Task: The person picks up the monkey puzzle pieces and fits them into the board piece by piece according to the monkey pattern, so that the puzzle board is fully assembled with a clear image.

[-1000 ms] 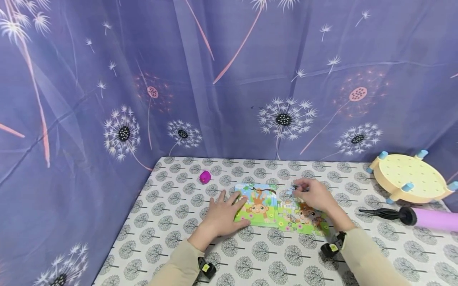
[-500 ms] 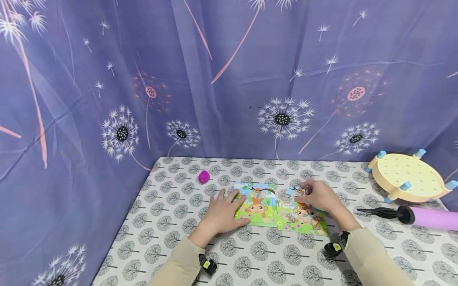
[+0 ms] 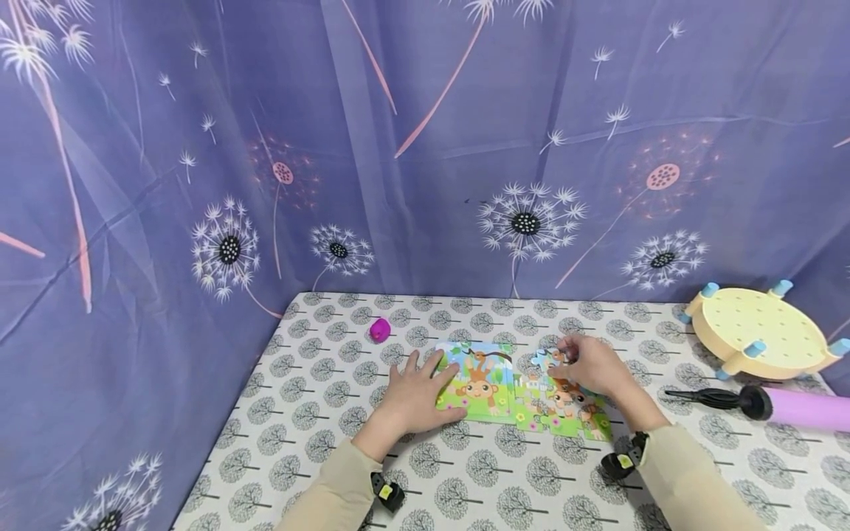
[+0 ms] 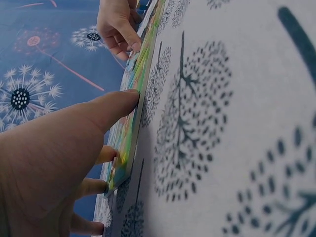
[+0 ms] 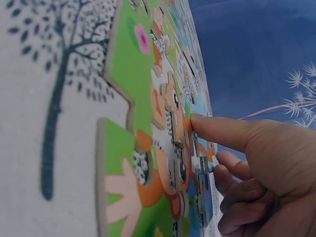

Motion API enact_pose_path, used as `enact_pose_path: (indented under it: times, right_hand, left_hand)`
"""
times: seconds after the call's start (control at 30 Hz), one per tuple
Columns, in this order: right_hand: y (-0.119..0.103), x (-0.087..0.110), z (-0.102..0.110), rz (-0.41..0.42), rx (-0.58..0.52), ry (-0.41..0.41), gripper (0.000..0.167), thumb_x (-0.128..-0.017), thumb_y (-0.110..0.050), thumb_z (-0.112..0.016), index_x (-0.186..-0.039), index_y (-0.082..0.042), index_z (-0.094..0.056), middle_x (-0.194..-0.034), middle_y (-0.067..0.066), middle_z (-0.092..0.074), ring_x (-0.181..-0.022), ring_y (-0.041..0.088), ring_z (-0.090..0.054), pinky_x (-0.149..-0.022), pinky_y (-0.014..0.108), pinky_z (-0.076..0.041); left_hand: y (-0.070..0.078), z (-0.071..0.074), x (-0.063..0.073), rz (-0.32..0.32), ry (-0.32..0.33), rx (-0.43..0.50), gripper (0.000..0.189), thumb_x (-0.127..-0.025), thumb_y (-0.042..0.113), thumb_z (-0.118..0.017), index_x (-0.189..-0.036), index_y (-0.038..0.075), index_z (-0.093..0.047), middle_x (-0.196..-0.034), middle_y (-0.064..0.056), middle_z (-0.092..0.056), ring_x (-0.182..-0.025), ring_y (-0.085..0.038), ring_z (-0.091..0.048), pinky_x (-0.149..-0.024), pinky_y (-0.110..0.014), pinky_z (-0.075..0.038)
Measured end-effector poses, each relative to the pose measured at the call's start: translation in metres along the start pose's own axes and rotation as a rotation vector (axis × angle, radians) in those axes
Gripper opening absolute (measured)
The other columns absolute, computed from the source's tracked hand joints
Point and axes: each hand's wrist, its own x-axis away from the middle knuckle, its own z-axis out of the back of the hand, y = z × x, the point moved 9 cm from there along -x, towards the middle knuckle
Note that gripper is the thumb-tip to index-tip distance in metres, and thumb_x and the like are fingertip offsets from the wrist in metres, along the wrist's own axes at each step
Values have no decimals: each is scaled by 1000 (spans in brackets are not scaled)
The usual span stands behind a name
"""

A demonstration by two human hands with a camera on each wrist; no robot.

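Observation:
My left hand [image 3: 413,400] lies with spread fingers on the left side of a square monkey picture card [image 3: 479,398]. In the left wrist view its thumb [image 4: 121,102] rests at the card's near edge. Right beside the card is a partly joined jigsaw puzzle [image 3: 563,424] of the same monkey, with small gaps between several pieces. My right hand [image 3: 596,366] pinches a puzzle piece [image 3: 554,358] with brown and blue print at the puzzle's upper part. In the right wrist view the thumb [image 5: 222,131] presses at the pieces, the other fingers curled beyond; they partly hide the piece.
A small purple object [image 3: 380,330] sits at the back left of the tree-print tablecloth [image 3: 319,457]. At the right are an upturned yellow stool-like thing [image 3: 760,332] with blue-tipped legs and a lilac pump [image 3: 806,408] with a black nozzle. A dandelion curtain [image 3: 425,184] hangs behind.
My right hand has brought the puzzle piece down and slightly right onto the upper part of the puzzle; it stays there over the last half second. My left hand has stayed in place.

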Motion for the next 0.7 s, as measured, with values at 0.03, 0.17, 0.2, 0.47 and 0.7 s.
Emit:
enact_pose_path:
  times: [0.03,0.17,0.2,0.47,0.7]
  right_hand:
    - [-1,0,0,15,1,10,49,-85,-32,-87,-115,-4,-62,-93,7,-58,-72,20,-52,-67,37,-48]
    - [-4,1,2,59,10,49,53,-84,-33,-89,-120,-2,-64,-108,13,-65,-87,24,-61,-81,48,-56]
    - [-4,2,2,67,14,57,54,-83,-33,-89,-121,-3,-64,-112,14,-66,-91,25,-62,-84,51,-56]
    - [0,5,7,97,-20,82,48,-90,-32,-83,-127,-7,-65,-114,12,-68,-91,23,-65,-80,47,-56]
    - [3,7,9,142,-43,76,42,-96,-26,-77,-131,-6,-67,-113,10,-68,-71,15,-58,-63,34,-47]
  left_hand:
    - [0,0,0,1,-1,-1,88,-90,83,-48,-163,35,-35,-171,-5,-23,-150,-51,-24,-109,-80,-27]
    - [-1,-1,-1,4,-7,0,89,-90,84,-47,-163,36,-34,-172,-4,-22,-151,-51,-24,-110,-80,-27]
    - [-1,-2,-1,4,-8,0,89,-89,84,-47,-163,36,-34,-172,-4,-22,-151,-51,-24,-110,-80,-27]
    - [0,-1,-2,2,-6,3,89,-89,85,-47,-163,37,-34,-171,-5,-24,-151,-51,-24,-109,-80,-28]
    - [2,2,-1,5,-19,0,86,-90,84,-48,-163,39,-34,-171,-5,-24,-150,-52,-25,-108,-81,-28]
